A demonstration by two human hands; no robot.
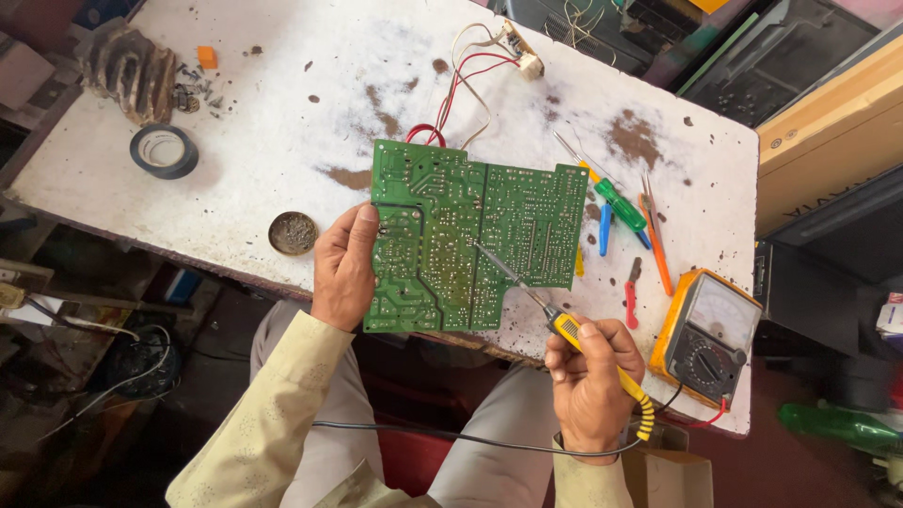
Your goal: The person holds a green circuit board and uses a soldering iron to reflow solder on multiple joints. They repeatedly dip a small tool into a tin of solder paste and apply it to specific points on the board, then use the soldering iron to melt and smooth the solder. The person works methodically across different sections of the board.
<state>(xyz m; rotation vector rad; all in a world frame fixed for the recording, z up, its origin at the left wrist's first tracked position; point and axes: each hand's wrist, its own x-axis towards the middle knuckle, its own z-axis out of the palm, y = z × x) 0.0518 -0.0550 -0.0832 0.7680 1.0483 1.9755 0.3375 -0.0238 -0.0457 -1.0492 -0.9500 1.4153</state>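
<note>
Head view: the left hand (pixel 344 268) grips the left edge of a green circuit board (pixel 451 235), thumb on top and the other fingers wrapped under, holding it solder-side up at the near edge of the stained white tabletop (pixel 273 103). The right hand (pixel 593 381) has its fingers clamped round the yellow handle of a soldering iron (pixel 564 325), whose thin metal tip rests on or just above the middle of the board; I cannot tell whether it touches. Red and white wires (pixel 461 80) run from the board's far edge to a small connector. To the right lie screwdrivers (pixel 616 202), an orange-cased multimeter (pixel 705 334) and, at left, a roll of black tape (pixel 164 150) and a small round tin (pixel 293 232). The risk I see: the board is pinched along one edge only, so pressure from the tip could tilt it and drag the tip across neighbouring tracks. The iron's black cord (pixel 451 437) trails across the lap and could snag, jerking the tip.
</note>
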